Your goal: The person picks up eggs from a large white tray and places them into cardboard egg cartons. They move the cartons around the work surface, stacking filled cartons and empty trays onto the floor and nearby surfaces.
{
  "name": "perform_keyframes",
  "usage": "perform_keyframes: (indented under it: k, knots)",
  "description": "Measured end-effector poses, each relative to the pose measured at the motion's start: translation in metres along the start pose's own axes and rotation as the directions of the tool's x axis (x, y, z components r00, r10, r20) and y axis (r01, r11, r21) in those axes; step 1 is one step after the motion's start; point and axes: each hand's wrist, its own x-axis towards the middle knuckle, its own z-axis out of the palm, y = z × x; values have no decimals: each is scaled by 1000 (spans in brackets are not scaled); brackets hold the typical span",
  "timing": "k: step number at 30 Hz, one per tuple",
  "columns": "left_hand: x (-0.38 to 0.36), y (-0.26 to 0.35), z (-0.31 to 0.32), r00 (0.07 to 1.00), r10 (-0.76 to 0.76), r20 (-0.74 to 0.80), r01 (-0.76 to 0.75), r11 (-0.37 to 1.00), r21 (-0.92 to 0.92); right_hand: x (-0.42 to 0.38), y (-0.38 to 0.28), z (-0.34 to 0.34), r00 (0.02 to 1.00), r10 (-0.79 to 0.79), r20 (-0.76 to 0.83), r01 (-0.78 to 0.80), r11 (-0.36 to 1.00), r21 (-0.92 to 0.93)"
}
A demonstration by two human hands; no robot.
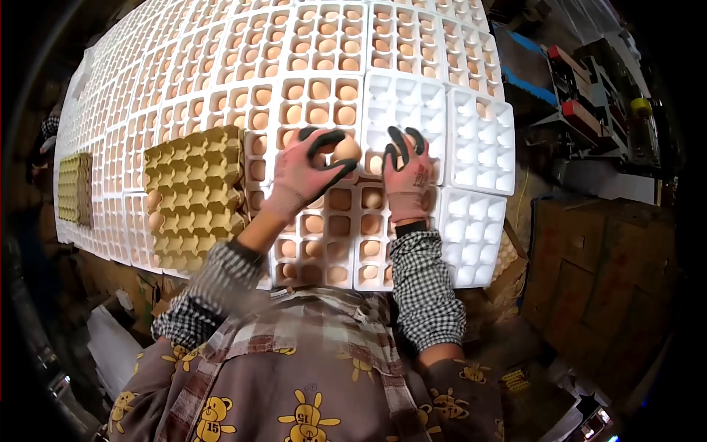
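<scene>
My left hand (315, 166), in a pink glove with dark fingertips, holds a brown egg (346, 150) between thumb and fingers above the white foam trays. To its right, my right hand (404, 163), gloved the same way, has its fingers curled round an egg (400, 160) at the lower part of a white foam tray (403, 103). That tray's upper cells hold no eggs. Another egg (375, 163) sits in a cell between the two hands. Below the hands, eggs (312, 224) lie in the cells of nearer trays.
A yellow-brown carton tray stack (195, 193) stands at the left, with a smaller stack (75, 188) farther left. Many egg-filled foam trays (324, 40) stretch away. Eggless foam trays (471, 236) lie at the right, beside cardboard boxes (596, 272).
</scene>
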Motion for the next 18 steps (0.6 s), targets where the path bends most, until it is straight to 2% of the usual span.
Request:
perform_keyframes:
  k: [1, 3, 4, 5, 6, 7, 9, 11, 13, 15, 17, 18]
  knots:
    - [17, 9, 14, 1000, 13, 6, -13, 998, 65, 10, 6, -8, 996, 27, 80, -13, 986, -164]
    - [49, -2, 47, 993, 90, 70, -110, 927, 360, 23, 31, -10, 975, 57, 215, -30, 991, -127]
    - [59, -4, 60, 991, 79, 106, -119, 886, 448, 30, 39, -12, 981, 17, 195, -24, 999, 33]
    - [69, -9, 69, 989, 65, 132, -126, 835, 536, 36, 37, -19, 984, 82, 160, -101, 988, 113]
    - [77, -20, 75, 981, 134, 137, -188, 808, 558, 41, 49, -12, 993, 113, 39, -114, 993, 42]
    - [83, -16, 75, 982, 127, 144, -186, 802, 568, 42, 57, -9, 986, 145, -79, -147, 989, -31]
    - [98, -9, 77, 978, 61, 201, -178, 750, 638, 37, 74, -4, 996, 84, 9, -82, 990, -117]
    - [120, -6, 78, 967, 13, 254, -168, 781, 602, 28, 80, 2, 993, -112, 46, 121, 944, -307]
    - [140, -6, 84, 973, 35, 228, -165, 796, 582, 27, 84, 8, 995, -91, 50, 101, 958, -269]
    - [158, -5, 87, 991, 110, 72, -130, 904, 408, 26, 85, 10, 1000, 12, -5, -13, 978, -207]
    - [177, -32, 99, 950, 311, 30, -286, 828, 483, 26, 83, 7, 1000, 2, 11, 1, 972, -235]
    - [179, -43, 106, 960, 235, 153, -280, 769, 574, 26, 83, 7, 1000, 7, 16, -2, 966, -257]
